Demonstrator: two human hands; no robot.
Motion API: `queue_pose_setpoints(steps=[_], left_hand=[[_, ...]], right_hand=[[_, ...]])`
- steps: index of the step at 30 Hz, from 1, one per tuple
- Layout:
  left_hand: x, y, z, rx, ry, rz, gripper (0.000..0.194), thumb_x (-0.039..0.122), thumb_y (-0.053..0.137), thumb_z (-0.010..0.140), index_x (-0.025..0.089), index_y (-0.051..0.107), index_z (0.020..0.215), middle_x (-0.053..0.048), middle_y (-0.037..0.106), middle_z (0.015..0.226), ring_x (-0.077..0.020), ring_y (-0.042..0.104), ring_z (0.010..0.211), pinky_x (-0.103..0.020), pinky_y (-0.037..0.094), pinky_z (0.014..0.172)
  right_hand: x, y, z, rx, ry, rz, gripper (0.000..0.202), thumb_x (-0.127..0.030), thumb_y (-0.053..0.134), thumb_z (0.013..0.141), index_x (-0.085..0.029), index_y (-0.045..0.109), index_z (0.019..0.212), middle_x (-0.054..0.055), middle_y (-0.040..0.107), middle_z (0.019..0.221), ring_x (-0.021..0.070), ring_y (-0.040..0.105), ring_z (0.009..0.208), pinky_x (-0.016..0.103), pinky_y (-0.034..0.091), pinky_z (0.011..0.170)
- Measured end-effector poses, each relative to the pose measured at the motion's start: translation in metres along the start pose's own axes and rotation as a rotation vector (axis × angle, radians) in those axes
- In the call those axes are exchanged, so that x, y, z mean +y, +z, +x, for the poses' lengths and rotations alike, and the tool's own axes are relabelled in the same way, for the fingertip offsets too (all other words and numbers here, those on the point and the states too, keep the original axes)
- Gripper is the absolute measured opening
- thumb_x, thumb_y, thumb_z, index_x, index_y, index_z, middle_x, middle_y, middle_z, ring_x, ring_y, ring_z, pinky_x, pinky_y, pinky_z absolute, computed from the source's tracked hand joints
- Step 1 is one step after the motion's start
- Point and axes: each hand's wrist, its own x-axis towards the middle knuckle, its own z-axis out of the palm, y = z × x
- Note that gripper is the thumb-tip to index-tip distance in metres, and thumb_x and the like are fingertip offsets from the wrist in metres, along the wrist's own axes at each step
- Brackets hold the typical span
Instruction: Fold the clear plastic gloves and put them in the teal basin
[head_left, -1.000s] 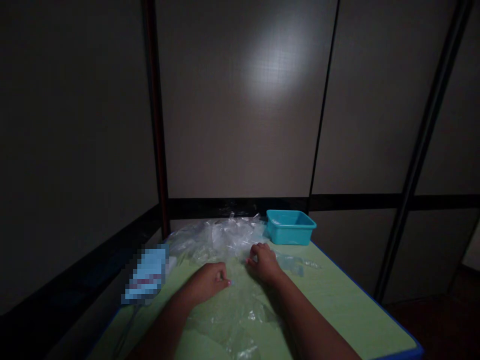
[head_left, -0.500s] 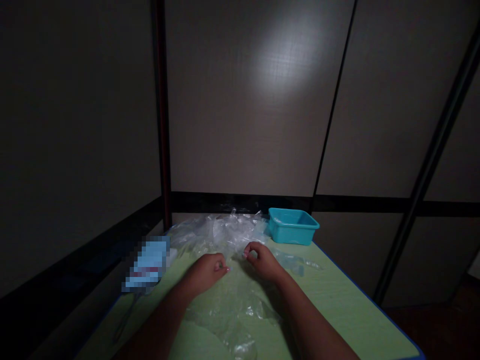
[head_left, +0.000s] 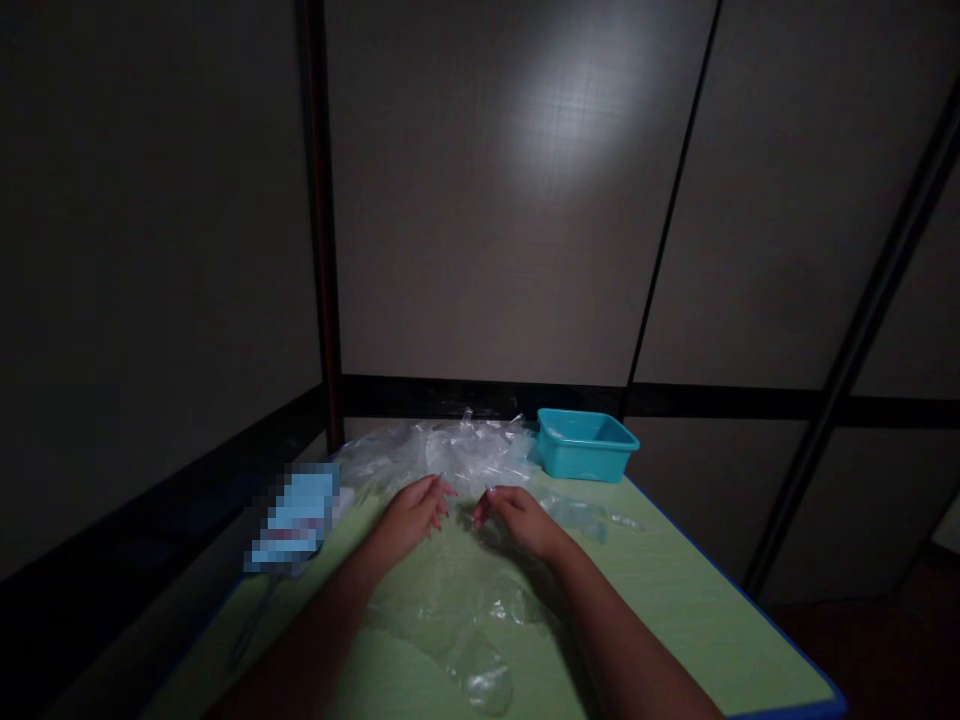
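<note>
A clear plastic bag (head_left: 480,625) lies spread on the green table between my forearms, its outline hard to make out. Over its far part is my left hand (head_left: 411,515), palm turned inward and fingers apart, with nothing visible in it. Facing it across a small gap, my right hand (head_left: 516,515) has loosely bent fingers, thumb apart from them, and no object shows there. Just beyond both hands is a heap of crumpled clear plastic (head_left: 472,452). Whether any fingertip touches the thin film cannot be seen.
At the table's (head_left: 660,610) far right corner stands a turquoise plastic basin (head_left: 589,450). Some bluish clear plastic (head_left: 581,515) lies in front of it. A blurred-out light blue item (head_left: 296,520) is at the left edge. Dark panels (head_left: 487,220) rise behind.
My pinched fingers have opened on both hands. The left hand has moved slightly up and away, its fingers spreading. The plastic on the table looks nearly unchanged.
</note>
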Motion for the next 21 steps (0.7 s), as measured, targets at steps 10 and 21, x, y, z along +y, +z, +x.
queue_pose_setpoints(steps=[10,21], left_hand=[[-0.012,0.007,0.001,-0.102,0.003,-0.343,0.072,0.069,0.029,0.08,0.017,0.042,0.128,-0.014,0.056,0.12,-0.0269,0.047,0.115,-0.043,0.027,0.101],[-0.019,0.015,0.003,-0.174,-0.08,-0.428,0.091,0.078,0.023,0.072,0.017,0.024,0.14,-0.016,0.03,0.141,-0.0287,0.03,0.129,-0.043,0.011,0.106]], right_hand=[[0.006,-0.003,-0.001,0.043,0.088,-0.182,0.047,-0.052,0.038,0.085,-0.017,0.061,0.106,0.013,0.06,0.112,0.0263,0.051,0.107,0.044,0.031,0.095],[-0.012,0.014,-0.014,-0.299,0.134,-0.573,0.066,-0.058,0.018,0.088,-0.021,0.007,0.142,0.006,0.003,0.148,0.021,0.0,0.135,0.054,-0.007,0.104]])
